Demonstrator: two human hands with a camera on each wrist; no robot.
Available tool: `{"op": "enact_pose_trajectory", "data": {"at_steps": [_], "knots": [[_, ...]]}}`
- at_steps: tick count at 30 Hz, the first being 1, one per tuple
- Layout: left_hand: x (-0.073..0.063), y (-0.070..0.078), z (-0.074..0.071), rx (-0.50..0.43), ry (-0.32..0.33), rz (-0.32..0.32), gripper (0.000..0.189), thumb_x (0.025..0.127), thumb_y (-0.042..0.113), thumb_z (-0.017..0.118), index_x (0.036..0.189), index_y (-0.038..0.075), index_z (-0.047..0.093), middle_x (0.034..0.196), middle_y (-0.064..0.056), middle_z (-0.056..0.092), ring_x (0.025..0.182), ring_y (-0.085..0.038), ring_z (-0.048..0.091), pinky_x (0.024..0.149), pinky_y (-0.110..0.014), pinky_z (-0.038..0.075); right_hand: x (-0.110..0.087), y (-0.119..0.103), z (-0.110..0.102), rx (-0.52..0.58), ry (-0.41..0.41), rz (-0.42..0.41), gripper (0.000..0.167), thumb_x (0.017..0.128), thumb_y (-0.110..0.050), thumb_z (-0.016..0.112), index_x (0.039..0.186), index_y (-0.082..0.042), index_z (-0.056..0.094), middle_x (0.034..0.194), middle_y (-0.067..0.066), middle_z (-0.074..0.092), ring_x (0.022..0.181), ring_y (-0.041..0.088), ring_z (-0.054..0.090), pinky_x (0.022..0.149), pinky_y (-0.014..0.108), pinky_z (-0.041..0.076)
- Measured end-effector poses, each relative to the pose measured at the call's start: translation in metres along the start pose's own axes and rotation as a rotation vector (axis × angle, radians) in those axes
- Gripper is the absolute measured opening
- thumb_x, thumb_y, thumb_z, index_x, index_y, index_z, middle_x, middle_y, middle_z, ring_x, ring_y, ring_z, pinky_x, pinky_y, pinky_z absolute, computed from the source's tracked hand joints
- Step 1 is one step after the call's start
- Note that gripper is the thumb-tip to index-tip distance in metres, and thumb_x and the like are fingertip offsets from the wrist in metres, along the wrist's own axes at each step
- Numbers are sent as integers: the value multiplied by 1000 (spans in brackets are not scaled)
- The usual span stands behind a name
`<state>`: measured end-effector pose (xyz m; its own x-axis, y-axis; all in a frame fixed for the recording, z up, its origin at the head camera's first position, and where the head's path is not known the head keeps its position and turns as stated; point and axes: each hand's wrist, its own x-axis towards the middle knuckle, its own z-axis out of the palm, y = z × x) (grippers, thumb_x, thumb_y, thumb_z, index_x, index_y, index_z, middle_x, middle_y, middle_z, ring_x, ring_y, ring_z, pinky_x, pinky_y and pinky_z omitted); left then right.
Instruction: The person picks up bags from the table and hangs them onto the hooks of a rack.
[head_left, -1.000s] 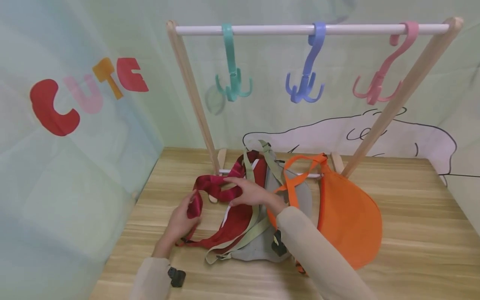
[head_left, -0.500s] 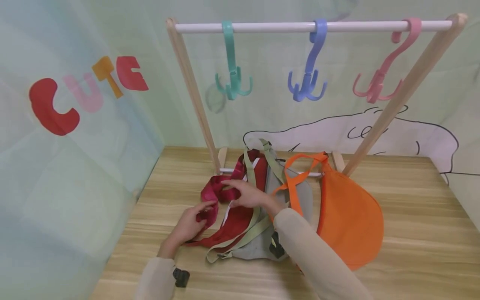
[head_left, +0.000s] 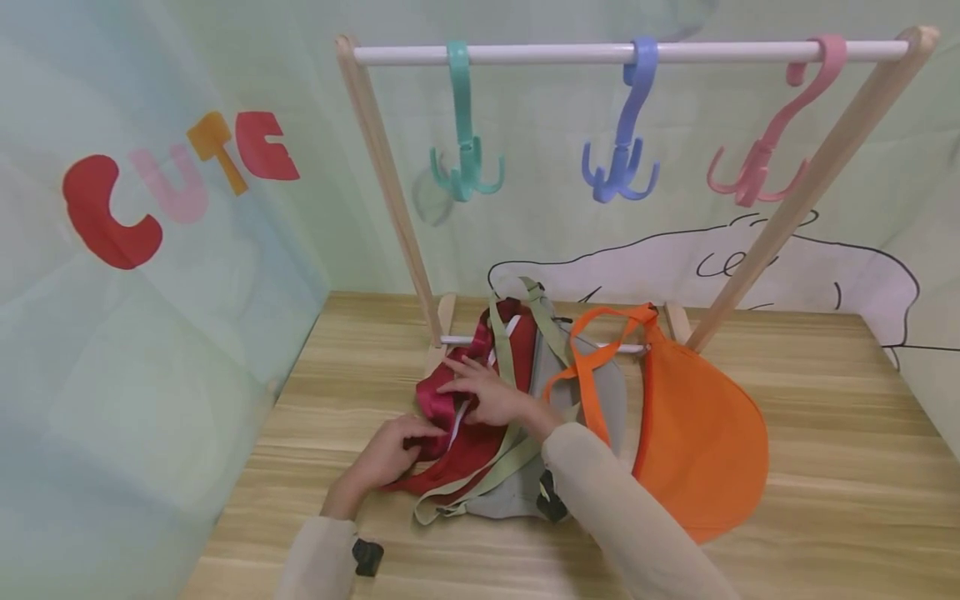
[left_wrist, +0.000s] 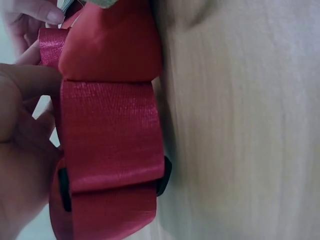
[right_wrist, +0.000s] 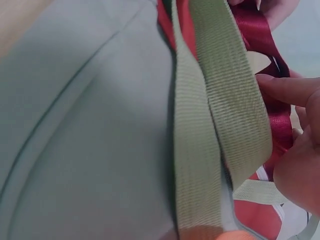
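A red bag [head_left: 480,435] with a wide, shiny crimson strap [head_left: 432,398] lies on the table. My left hand [head_left: 386,454] holds the near part of this strap at the bag's left side; in the left wrist view, fingers reach behind the strap [left_wrist: 112,132] near a dark buckle [left_wrist: 65,189]. My right hand [head_left: 492,397] lies over the bag with fingers spread around the strap's upper loop. In the right wrist view its thumb side is in front of the crimson strap [right_wrist: 280,122], with other fingers partly hidden behind.
Right of the red bag lies a grey bag [head_left: 510,498] with pale green straps [head_left: 502,337]. An orange bag [head_left: 705,433] lies further right. Behind stands a wooden rack with a white bar [head_left: 540,54] carrying green [head_left: 467,167], blue [head_left: 621,171] and pink [head_left: 753,171] hooks.
My left hand has moved right toward the red bag, bringing the strap's slack with it. The strap now lies bunched closer to my right hand, which has barely moved.
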<state>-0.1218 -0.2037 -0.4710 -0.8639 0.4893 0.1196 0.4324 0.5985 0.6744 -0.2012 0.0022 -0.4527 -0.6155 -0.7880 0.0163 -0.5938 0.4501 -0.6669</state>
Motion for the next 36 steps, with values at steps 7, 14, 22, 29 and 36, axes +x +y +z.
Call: {"op": "enact_pose_trajectory", "data": {"at_steps": [7, 14, 22, 29, 36], "knots": [[-4, -2, 0, -9, 36, 10, 34, 69, -22, 53, 91, -1, 69, 90, -9, 65, 87, -26, 58, 78, -36, 48, -6, 4, 1, 0, -21, 80, 45, 73, 3, 70, 116, -5, 60, 135, 11, 45, 134, 34, 18, 103, 59, 9], [-9, -6, 3, -40, 56, -48, 34, 69, -20, 56, 94, 3, 65, 97, -10, 63, 93, -28, 57, 82, -42, 46, -11, 13, 4, -50, 1, 71, 46, 73, 1, 70, 118, -4, 58, 124, 11, 53, 125, 35, 33, 105, 53, 12], [-9, -1, 8, -8, 6, -116, 31, 77, 0, 70, 107, 5, 63, 106, -9, 61, 99, -27, 56, 86, -44, 44, -10, 13, 1, -13, 52, 75, 44, 75, 0, 69, 117, -5, 59, 120, 10, 56, 119, 30, 40, 102, 44, 22], [-1, 14, 6, 57, 42, -23, 28, 78, -8, 64, 103, 5, 66, 99, -7, 63, 93, -25, 57, 82, -42, 46, -6, 4, -4, 37, 69, 42, 46, 75, 3, 67, 119, -5, 58, 128, 10, 52, 132, 34, 24, 105, 55, 10], [-1, 18, 7, 78, 30, 44, 25, 77, -9, 63, 99, 4, 67, 96, -6, 64, 91, -23, 58, 80, -40, 46, -8, 0, -1, -57, -75, 51, 48, 74, 5, 66, 119, -12, 60, 132, 6, 48, 133, 33, 22, 102, 61, 8]]}}
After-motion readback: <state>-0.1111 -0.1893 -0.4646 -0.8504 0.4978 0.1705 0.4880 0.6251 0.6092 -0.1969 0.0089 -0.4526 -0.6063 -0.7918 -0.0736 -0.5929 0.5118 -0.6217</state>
